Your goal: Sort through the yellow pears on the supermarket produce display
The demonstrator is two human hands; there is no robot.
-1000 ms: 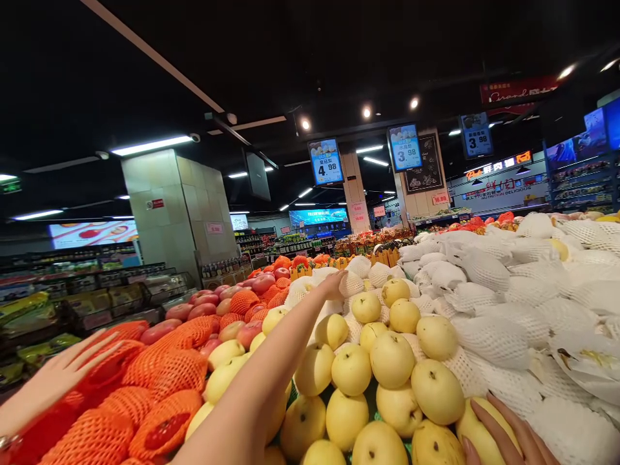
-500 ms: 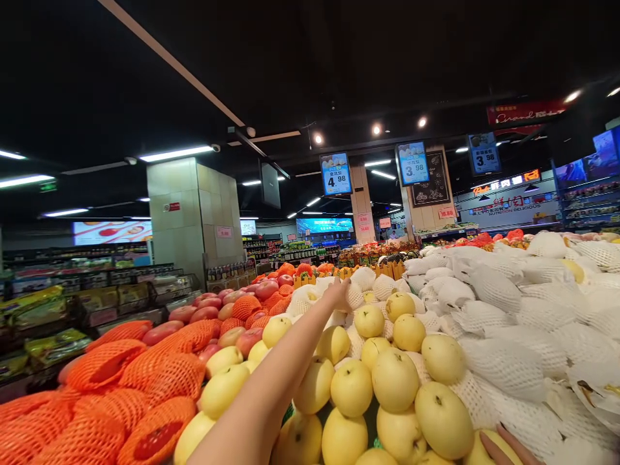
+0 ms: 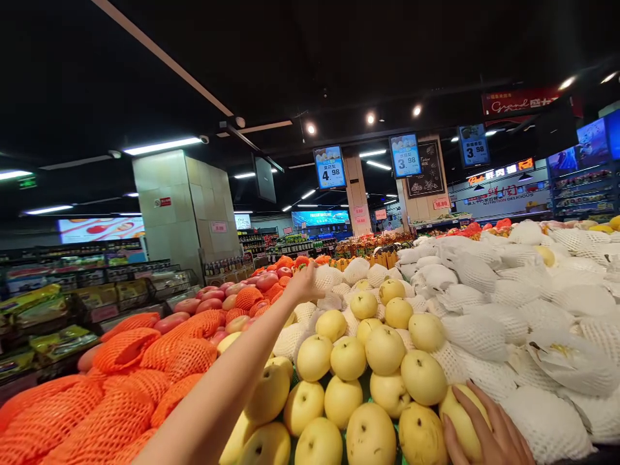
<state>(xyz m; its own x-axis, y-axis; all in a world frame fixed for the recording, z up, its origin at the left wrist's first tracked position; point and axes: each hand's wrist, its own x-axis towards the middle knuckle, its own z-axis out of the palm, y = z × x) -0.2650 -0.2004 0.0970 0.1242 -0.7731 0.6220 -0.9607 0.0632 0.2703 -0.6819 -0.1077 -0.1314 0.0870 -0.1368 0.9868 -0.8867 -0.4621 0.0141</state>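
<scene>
My left hand [image 3: 303, 284] stretches to the back of the pear pile. Its fingers curl against the left side of a pear in a white foam net [image 3: 327, 277]; the fingertips are partly hidden. At the lower right, my right hand [image 3: 498, 429] curves its fingers over a bare yellow pear [image 3: 465, 420], which rests at the pile's near right corner. Between the hands lie several bare yellow pears [image 3: 385, 349], stacked in uneven rows. Some dark marks show on a front pear [image 3: 371, 434].
Orange-netted fruit [image 3: 97, 413] and red apples [image 3: 208, 303] lie to the left. White-wrapped fruit [image 3: 508, 303] is heaped on the right. Low wooden edging [image 3: 385, 259] runs behind the pears. Price screens [image 3: 330, 168] hang above, and a tiled pillar [image 3: 186, 213] stands back left.
My left hand has shifted left, from above the foam-netted pears to the side of one. My right hand has come further into view, over a yellow pear. The view has moved slightly.
</scene>
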